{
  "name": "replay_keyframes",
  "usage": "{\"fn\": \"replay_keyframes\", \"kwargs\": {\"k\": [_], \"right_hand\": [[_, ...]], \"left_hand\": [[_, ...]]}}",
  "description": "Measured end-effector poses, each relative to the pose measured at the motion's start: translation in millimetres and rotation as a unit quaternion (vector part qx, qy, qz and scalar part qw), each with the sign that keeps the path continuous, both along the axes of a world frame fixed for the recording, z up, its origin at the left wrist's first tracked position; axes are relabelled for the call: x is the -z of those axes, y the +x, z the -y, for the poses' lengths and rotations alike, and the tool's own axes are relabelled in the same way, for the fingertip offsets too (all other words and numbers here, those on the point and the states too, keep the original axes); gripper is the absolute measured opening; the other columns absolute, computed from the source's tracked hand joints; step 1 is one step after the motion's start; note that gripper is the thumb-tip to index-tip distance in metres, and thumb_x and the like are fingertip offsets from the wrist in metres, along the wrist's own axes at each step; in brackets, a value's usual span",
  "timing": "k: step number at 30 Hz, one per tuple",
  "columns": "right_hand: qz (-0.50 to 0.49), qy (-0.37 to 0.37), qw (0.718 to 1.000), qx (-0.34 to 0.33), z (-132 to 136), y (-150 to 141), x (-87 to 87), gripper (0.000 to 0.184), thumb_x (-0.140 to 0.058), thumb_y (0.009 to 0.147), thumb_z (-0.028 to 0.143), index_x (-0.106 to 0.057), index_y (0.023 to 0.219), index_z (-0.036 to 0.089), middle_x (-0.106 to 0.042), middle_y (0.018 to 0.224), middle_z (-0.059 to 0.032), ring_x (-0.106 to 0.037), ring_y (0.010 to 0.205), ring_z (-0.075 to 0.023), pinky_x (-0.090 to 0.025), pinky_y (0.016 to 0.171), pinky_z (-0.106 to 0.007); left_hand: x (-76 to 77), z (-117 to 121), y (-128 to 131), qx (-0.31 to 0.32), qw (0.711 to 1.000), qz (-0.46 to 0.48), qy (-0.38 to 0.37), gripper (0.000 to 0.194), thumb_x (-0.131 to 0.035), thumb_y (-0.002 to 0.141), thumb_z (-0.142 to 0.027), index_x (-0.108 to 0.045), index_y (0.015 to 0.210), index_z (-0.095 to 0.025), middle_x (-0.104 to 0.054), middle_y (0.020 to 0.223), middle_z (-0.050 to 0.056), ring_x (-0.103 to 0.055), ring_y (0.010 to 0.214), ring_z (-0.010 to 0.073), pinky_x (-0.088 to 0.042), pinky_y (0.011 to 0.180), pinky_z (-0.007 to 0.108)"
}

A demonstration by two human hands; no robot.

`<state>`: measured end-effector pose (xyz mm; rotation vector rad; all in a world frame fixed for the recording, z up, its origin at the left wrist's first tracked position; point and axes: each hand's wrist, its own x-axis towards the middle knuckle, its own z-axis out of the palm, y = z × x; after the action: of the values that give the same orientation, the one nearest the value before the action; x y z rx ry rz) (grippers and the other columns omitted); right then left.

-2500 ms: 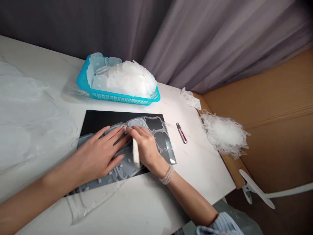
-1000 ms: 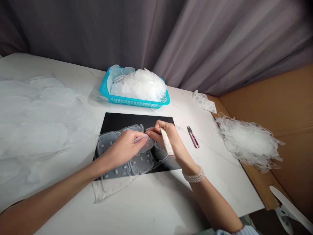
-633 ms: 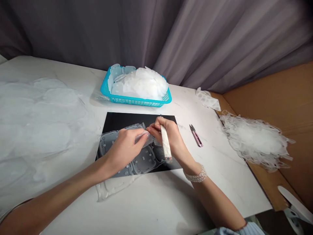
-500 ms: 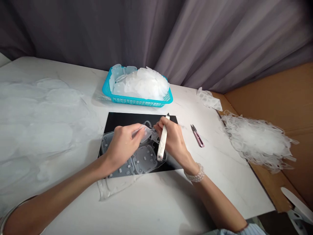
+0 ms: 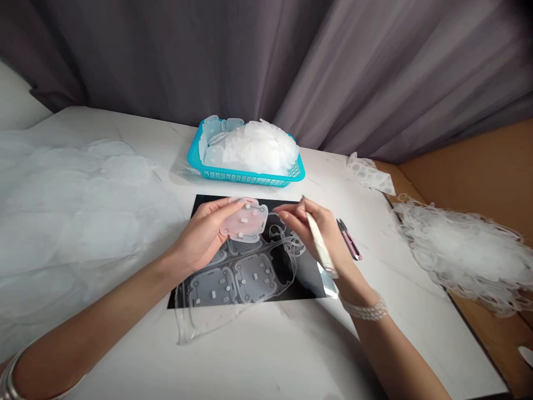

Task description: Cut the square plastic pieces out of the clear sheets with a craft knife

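"Dark curtains (image 5: pixel 187 66) hang behind a pale table (image 5: pixel 266 344). What sits furthest left?"

"A broad, hazy pile of translucent sheets (image 5: pixel 83 205), spread over the table."

"And next to it?"

"The left hand (image 5: pixel 204 236), gripping a plastic piece (image 5: pixel 245 222) by its left side, thumb on top and fingers underneath."

"How does that piece look?"

"Frosted and see-through, with rounded corners, small white raised bits and a pinkish tint where skin shows through. It's held above a black board (image 5: pixel 306 280)."

"Anything on the board?"

"A clear moulded sheet (image 5: pixel 254 278) with similar shapes in it, its near edge hanging past the board onto the table. Beyond the board stands a blue basket (image 5: pixel 245 178), heaped with frosted pieces (image 5: pixel 262 147)."

"The right hand (image 5: pixel 316 228)?"

"Closed round a slim, white-wrapped tool (image 5: pixel 320 247) that slants across the palm. Its fingertips are near thin clear strips (image 5: pixel 291 241); I can't tell if they touch."

"Further right?"

"Snips (image 5: pixel 350 240) on the table, a crumpled sheet with holes (image 5: pixel 370 173) beyond them, then a tangled heap of clear trimmings (image 5: pixel 462 244) beside brown cardboard (image 5: pixel 478 155)."
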<state>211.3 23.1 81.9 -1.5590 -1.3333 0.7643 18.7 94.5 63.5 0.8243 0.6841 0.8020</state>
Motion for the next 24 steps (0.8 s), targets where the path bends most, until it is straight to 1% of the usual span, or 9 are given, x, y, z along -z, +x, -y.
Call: {"fn": "replay_keyframes", "kwargs": {"k": [2, 3, 4, 6, 8, 12, 14, 18, 24], "right_hand": [[-0.117, -0.028, 0.991, -0.052, -1, -11, -6.0, 0.038, -0.069, 0.085, 0.026, -0.035, 0.068, 0.023, -0.072, 0.088, -0.0034, -0.058, 0.077, -0.0158, -0.04, 0.069, -0.03], [-0.162, -0.034, 0.984, -0.061, -2, -14, -6.8, 0.04, -0.071, 0.083, 0.025, -0.034, 0.067, 0.023, -0.072, 0.086, -0.0026, -0.057, 0.074, -0.0146, -0.039, 0.068, -0.03], [-0.197, -0.033, 0.978, -0.059, -3, -16, -6.3, 0.042, -0.072, 0.081, 0.022, -0.033, 0.066, 0.023, -0.073, 0.085, -0.0019, -0.055, 0.071, -0.0136, -0.039, 0.067, -0.03], [-0.234, -0.028, 0.971, -0.045, -5, -17, -2.7, 0.045, -0.074, 0.08, 0.019, -0.032, 0.064, 0.022, -0.073, 0.082, -0.0012, -0.053, 0.069, -0.0127, -0.037, 0.066, -0.03], [-0.248, -0.021, 0.968, -0.03, -7, -14, 1.8, 0.047, -0.075, 0.079, 0.018, -0.032, 0.062, 0.022, -0.073, 0.082, -0.0013, -0.053, 0.07, -0.0128, -0.037, 0.066, -0.03], [-0.262, 0.0, 0.965, -0.021, -7, -7, 6.7, 0.047, -0.076, 0.079, 0.017, -0.033, 0.062, 0.022, -0.072, 0.079, -0.0004, -0.053, 0.07, -0.0129, -0.037, 0.067, -0.031], [-0.269, 0.004, 0.963, -0.023, -7, -5, 6.4, 0.046, -0.077, 0.079, 0.016, -0.034, 0.062, 0.022, -0.071, 0.076, 0.0002, -0.053, 0.069, -0.0128, -0.038, 0.068, -0.03], [-0.278, -0.001, 0.96, -0.021, -7, -4, 4.9, 0.046, -0.077, 0.079, 0.017, -0.034, 0.062, 0.022, -0.071, 0.077, 0.0003, -0.054, 0.068, -0.0124, -0.04, 0.067, -0.03], [-0.272, -0.005, 0.962, -0.013, -9, -3, 4.2, 0.047, -0.077, 0.077, 0.018, -0.033, 0.062, 0.023, -0.072, 0.077, 0.0005, -0.057, 0.067, -0.0127, -0.044, 0.069, -0.03]], "left_hand": [[-2.2, 1, 0, 0.015, 1.0, 0.007, -0.009, 0.019, -0.071, 0.087, -0.029, -0.078, 0.097, -0.015, -0.077, 0.1, 0.008, -0.07, 0.094, 0.0194, -0.056, 0.08, 0.025], [-3.1, 2, 0, 0.023, 1.0, 0.009, -0.011, 0.019, -0.07, 0.088, -0.029, -0.078, 0.098, -0.015, -0.076, 0.1, 0.008, -0.07, 0.094, 0.0194, -0.057, 0.079, 0.024], [-3.9, 2, 0, 0.03, 0.999, 0.011, -0.012, 0.019, -0.069, 0.088, -0.028, -0.078, 0.098, -0.014, -0.076, 0.1, 0.008, -0.069, 0.094, 0.0196, -0.057, 0.077, 0.024], [-4.9, 1, 0, 0.039, 0.999, 0.017, -0.014, 0.02, -0.067, 0.089, -0.028, -0.078, 0.099, -0.014, -0.076, 0.101, 0.008, -0.069, 0.095, 0.0207, -0.058, 0.076, 0.025], [-5.5, 0, -1, 0.048, 0.998, 0.021, -0.021, 0.021, -0.065, 0.089, -0.026, -0.078, 0.1, -0.013, -0.077, 0.101, 0.009, -0.07, 0.092, 0.0207, -0.058, 0.074, 0.026], [-7.1, -3, -4, 0.067, 0.997, 0.006, -0.039, 0.022, -0.064, 0.086, -0.019, -0.078, 0.101, -0.011, -0.078, 0.093, 0.012, -0.072, 0.081, 0.0198, -0.058, 0.07, 0.026], [-8.4, -4, -5, 0.072, 0.996, -0.008, -0.043, 0.022, -0.064, 0.086, -0.019, -0.078, 0.1, -0.01, -0.079, 0.092, 0.012, -0.074, 0.085, 0.022, -0.059, 0.075, 0.029], [-10.3, -6, -7, 0.076, 0.996, -0.018, -0.038, 0.023, -0.063, 0.087, -0.021, -0.078, 0.1, -0.009, -0.079, 0.098, 0.013, -0.074, 0.093, 0.0248, -0.06, 0.081, 0.034], [-11.0, -5, -7, 0.08, 0.996, -0.022, -0.025, 0.025, -0.064, 0.087, -0.024, -0.077, 0.1, -0.008, -0.079, 0.093, 0.015, -0.074, 0.095, 0.028, -0.059, 0.084, 0.038]]}}
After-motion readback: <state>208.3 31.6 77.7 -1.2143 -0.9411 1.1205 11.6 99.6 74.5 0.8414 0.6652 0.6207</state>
